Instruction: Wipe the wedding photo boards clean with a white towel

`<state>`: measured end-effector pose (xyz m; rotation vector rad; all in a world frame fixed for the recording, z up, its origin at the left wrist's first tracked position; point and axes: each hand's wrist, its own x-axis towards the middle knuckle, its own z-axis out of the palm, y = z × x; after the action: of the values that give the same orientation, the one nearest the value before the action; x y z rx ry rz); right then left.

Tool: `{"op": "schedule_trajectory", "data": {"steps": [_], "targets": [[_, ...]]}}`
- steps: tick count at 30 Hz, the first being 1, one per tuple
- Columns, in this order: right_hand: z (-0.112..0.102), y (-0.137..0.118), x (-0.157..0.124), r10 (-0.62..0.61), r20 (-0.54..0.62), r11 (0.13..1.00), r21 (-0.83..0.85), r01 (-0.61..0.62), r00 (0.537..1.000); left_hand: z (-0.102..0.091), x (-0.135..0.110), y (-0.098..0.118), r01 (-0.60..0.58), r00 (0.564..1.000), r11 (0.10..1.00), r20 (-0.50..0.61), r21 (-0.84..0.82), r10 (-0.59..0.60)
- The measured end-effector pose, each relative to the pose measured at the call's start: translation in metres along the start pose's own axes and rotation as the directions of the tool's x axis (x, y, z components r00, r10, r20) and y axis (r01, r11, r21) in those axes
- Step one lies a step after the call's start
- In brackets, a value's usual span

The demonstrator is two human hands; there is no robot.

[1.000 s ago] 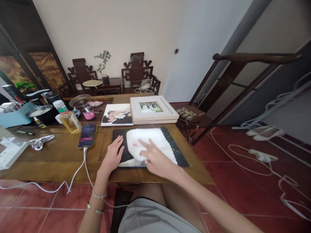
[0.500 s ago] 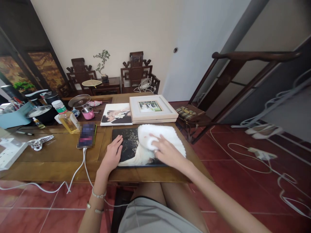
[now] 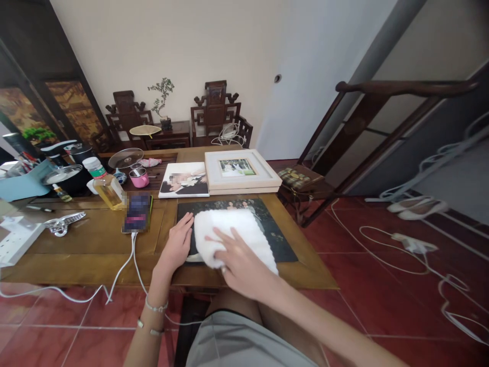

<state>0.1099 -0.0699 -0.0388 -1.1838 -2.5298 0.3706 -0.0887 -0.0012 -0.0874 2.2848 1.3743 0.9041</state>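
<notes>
A dark photo print [image 3: 280,242] lies flat along the front edge of the wooden table. My left hand [image 3: 178,242] rests open on its left edge, fingers stretched forward. Over the middle of the print spreads a white towel [image 3: 248,229], covering much of the picture. My right hand [image 3: 244,265] presses down on this towel and grips a bunched part of it, with some fingers stretched out on top. The towel's near corner reaches past the print's front edge.
Behind the print are a photo panel [image 3: 183,181] and a pale picture frame [image 3: 263,178]. On the left stand a phone [image 3: 137,214] with cables, an oil bottle [image 3: 107,188], a pink cup [image 3: 138,177] and a power strip [image 3: 17,239]. A wooden chair [image 3: 359,122] is at the right.
My right hand has drawn the towel left and toward me across the print. More of the print's right side and upper middle now shows. My left hand stays in place.
</notes>
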Motion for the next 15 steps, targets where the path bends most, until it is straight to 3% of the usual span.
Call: {"op": "schedule_trajectory", "data": {"steps": [3,6,12,15], "targets": [[-0.001,-0.009,-0.030,-0.034,0.021,0.998,0.047,0.033,0.999,0.000,0.000,0.000,-0.003,1.000,1.000,0.001,0.007,0.003],[-0.005,0.006,-0.039,-0.003,0.025,1.000,0.019,0.003,1.000,0.000,0.000,0.001,0.003,1.000,1.000,0.005,0.010,-0.003],[-0.014,0.067,-0.003,0.157,-0.084,0.980,-0.106,-0.166,0.984,0.000,0.000,0.001,-0.002,1.000,1.000,-0.012,-0.015,0.002],[-0.017,0.083,0.026,0.207,-0.090,0.966,-0.139,-0.218,0.974,0.000,-0.001,0.000,0.000,1.000,1.000,-0.008,-0.022,0.000]]}}
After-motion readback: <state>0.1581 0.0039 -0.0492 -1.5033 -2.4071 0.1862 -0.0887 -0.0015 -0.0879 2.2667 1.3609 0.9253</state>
